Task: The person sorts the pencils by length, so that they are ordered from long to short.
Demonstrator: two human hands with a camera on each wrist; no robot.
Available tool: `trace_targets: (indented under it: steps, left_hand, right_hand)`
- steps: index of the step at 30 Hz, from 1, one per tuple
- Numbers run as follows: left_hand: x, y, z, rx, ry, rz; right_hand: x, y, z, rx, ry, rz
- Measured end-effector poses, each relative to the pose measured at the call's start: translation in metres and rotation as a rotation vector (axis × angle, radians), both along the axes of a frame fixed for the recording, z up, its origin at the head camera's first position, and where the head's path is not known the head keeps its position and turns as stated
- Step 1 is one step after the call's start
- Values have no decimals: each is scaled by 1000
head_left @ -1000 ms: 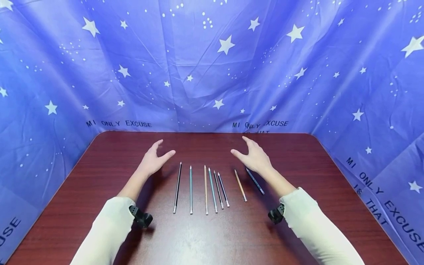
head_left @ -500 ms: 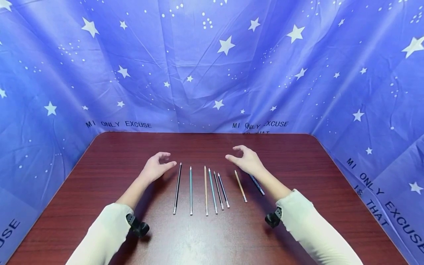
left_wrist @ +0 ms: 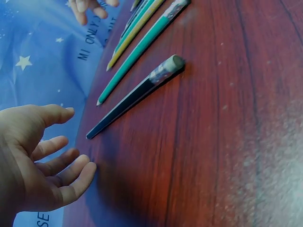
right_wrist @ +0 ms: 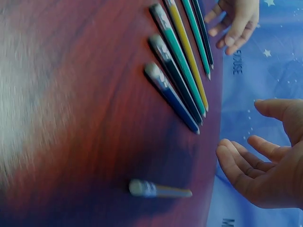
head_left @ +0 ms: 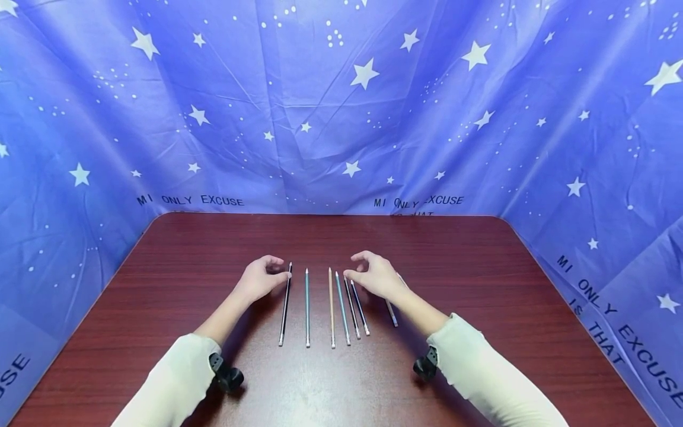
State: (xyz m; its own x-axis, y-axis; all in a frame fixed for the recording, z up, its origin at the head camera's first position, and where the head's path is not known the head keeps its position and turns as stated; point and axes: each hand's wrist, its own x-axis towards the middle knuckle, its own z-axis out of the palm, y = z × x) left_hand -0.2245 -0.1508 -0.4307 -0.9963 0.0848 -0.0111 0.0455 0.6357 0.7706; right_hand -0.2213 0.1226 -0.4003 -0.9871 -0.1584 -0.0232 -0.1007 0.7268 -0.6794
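Observation:
My left hand [head_left: 260,279] hovers at the pointed end of a black pencil [head_left: 285,308], its fingers loosely bent and apart from the pencil in the left wrist view. My right hand [head_left: 380,277] hangs above the table near the tips of another black pencil [head_left: 352,311] and a dark blue pencil [head_left: 361,309]. Nothing is between its fingers in the right wrist view. Between the hands lie a teal pencil [head_left: 308,308], a yellow pencil [head_left: 332,308] and a second teal pencil [head_left: 343,308]. A shorter yellow pencil [right_wrist: 163,191] lies under the right wrist, partly hidden in the head view.
The pencils lie on a dark red wooden table [head_left: 320,385], eraser ends toward me. A blue star-patterned curtain [head_left: 320,77] stands behind the table and along both sides. Each wrist wears a small black camera [head_left: 226,375].
Both hands have come lower and closer together over the pencils, fingers bending more. The right arm has moved left, and now hides the far-right dark blue pencil. The pencils have stayed put.

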Motion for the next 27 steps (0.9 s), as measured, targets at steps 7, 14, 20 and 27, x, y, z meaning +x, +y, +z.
trace_targets:
  steps: [7, 14, 20, 27]
  left_hand:
    - [3, 6, -2, -40, -16, 9]
    - [1, 11, -4, -101, -7, 16]
    - [0, 13, -6, -125, -17, 32]
    - [2, 15, -8, -138, -6, 45]
  right_hand:
    - [7, -16, -8, -28, -6, 47]
    - [12, -29, -12, -14, -19, 75]
    - [13, -39, -16, -33, -14, 86]
    - [15, -45, -22, -38, -18, 99]
